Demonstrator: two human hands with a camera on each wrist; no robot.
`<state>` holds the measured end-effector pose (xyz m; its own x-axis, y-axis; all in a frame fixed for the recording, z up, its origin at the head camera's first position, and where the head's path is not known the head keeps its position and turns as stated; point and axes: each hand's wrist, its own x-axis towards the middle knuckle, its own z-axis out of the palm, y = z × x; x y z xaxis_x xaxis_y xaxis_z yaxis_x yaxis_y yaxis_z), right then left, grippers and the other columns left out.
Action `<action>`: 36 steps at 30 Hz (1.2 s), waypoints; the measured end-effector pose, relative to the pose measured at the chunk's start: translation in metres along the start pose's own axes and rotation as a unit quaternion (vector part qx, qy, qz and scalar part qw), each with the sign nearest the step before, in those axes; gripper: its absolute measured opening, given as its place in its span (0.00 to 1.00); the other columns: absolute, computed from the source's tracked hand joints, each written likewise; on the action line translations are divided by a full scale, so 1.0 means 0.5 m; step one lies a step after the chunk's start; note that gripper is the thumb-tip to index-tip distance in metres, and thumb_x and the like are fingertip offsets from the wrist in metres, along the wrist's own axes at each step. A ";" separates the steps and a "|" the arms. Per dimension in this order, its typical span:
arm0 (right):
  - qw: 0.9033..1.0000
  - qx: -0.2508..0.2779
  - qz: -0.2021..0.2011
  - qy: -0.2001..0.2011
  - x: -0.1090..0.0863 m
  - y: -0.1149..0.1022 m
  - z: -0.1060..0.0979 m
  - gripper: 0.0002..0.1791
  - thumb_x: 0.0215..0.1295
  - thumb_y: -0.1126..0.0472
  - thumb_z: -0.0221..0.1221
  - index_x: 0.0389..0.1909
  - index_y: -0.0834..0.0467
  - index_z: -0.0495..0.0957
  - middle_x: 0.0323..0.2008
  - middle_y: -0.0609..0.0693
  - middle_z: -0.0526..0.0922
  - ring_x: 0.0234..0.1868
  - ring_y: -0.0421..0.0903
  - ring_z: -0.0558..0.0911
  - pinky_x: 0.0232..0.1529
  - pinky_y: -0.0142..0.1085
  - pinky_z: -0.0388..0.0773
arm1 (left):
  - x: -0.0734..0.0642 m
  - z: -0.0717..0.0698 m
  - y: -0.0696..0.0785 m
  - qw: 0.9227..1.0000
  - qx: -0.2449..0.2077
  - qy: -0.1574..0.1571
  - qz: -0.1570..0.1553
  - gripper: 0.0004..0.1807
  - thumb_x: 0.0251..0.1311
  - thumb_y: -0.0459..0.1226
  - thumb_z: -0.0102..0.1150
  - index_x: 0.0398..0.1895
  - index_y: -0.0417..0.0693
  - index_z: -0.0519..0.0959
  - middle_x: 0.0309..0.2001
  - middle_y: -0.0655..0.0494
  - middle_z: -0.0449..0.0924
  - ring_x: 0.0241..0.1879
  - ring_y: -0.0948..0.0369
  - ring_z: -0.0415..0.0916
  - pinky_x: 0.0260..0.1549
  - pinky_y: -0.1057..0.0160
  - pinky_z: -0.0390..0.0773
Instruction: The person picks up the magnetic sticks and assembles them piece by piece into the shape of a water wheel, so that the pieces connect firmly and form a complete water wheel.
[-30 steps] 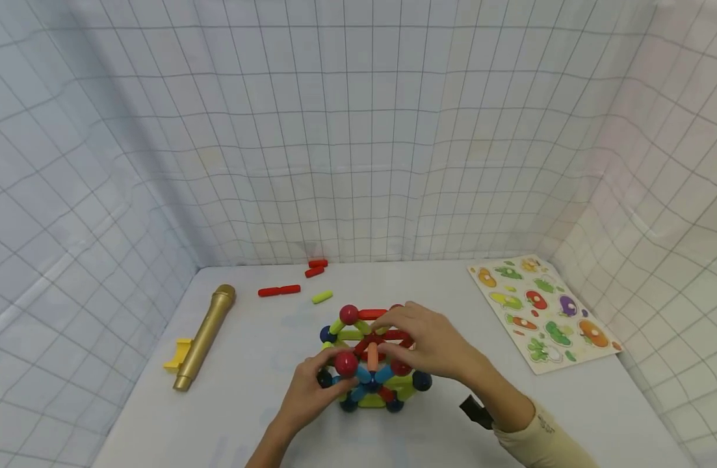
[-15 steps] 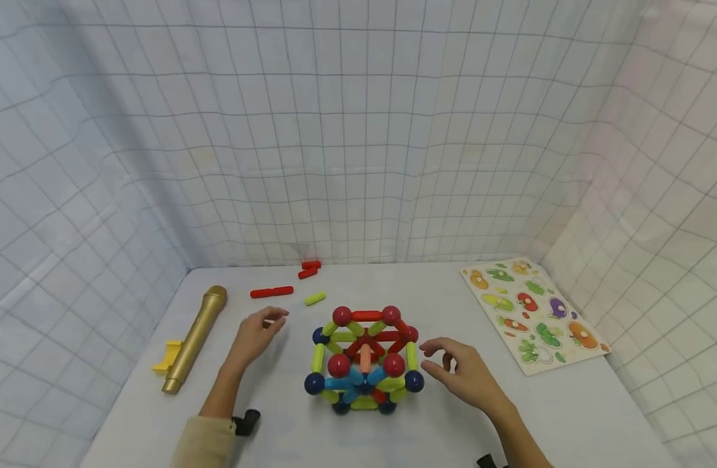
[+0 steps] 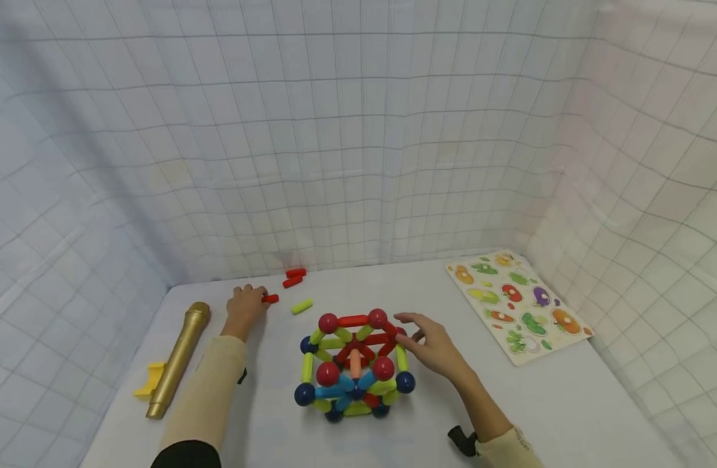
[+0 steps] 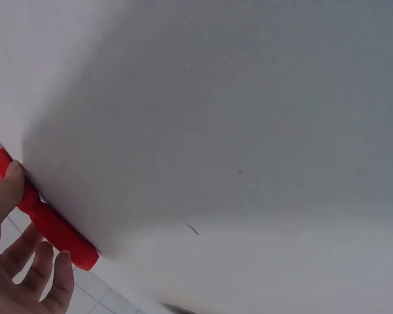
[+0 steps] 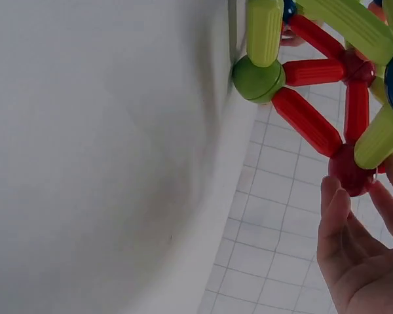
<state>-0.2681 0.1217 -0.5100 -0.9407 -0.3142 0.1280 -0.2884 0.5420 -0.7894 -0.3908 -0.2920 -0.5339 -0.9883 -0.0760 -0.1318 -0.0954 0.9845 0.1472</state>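
Off to the left, my left hand [image 3: 245,309] is at two red magnetic rods [image 3: 270,299] joined end to end. In the left wrist view its thumb lies on one red rod [image 4: 62,235], with the fingers curled on the other side. A frame of magnetic rods and balls [image 3: 356,390] in green, red, blue and orange stands in the middle of the table. My right hand [image 3: 431,344] is at its right side, fingers loosely bent. In the right wrist view, the fingertips are right at a red ball [image 5: 350,169] on the frame's corner.
Two more red rods [image 3: 294,278] lie by the back wall, a green rod [image 3: 302,307] nearer. A gold microphone-shaped stick [image 3: 179,357] and a yellow piece [image 3: 151,380] lie at left. A vegetable puzzle board [image 3: 519,305] lies at back right.
Both hands have come off the frame's front. The left has reached away to the red rods at the back left; the right has moved out, then back in to the frame's right side.
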 end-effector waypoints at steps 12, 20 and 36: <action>0.999 0.031 0.024 -0.018 0.016 0.000 0.018 0.18 0.66 0.52 0.61 0.54 0.52 0.78 0.47 0.52 0.84 0.37 0.41 0.84 0.38 0.33 0.82 | -0.011 0.015 -0.018 0.997 -0.065 0.026 -0.016 0.18 0.71 0.41 0.48 0.58 0.39 0.70 0.50 0.36 0.74 0.48 0.41 0.73 0.44 0.43 0.76; 0.998 0.037 0.037 -0.016 0.012 -0.005 0.014 0.18 0.65 0.54 0.62 0.54 0.53 0.79 0.45 0.54 0.84 0.36 0.42 0.84 0.37 0.35 0.82 | -0.094 -0.003 0.000 0.966 -0.237 0.098 -0.019 0.23 0.68 0.44 0.54 0.57 0.34 0.73 0.53 0.35 0.74 0.47 0.45 0.73 0.47 0.49 0.75; 0.999 0.025 0.024 -0.019 0.006 -0.005 0.013 0.19 0.67 0.53 0.60 0.57 0.54 0.77 0.47 0.55 0.84 0.39 0.45 0.85 0.40 0.37 0.83 | -0.442 -0.122 0.120 0.971 -0.093 0.045 0.213 0.11 0.48 0.46 0.74 0.36 0.62 0.85 0.29 0.72 0.80 0.33 0.68 0.71 0.37 0.63 0.69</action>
<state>-0.2691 0.1142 -0.5115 -0.9455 -0.3189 0.0662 -0.2324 0.5181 -0.8232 -0.1852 -0.2256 -0.4361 -0.9481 0.3111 0.0653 0.3139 0.8841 0.3462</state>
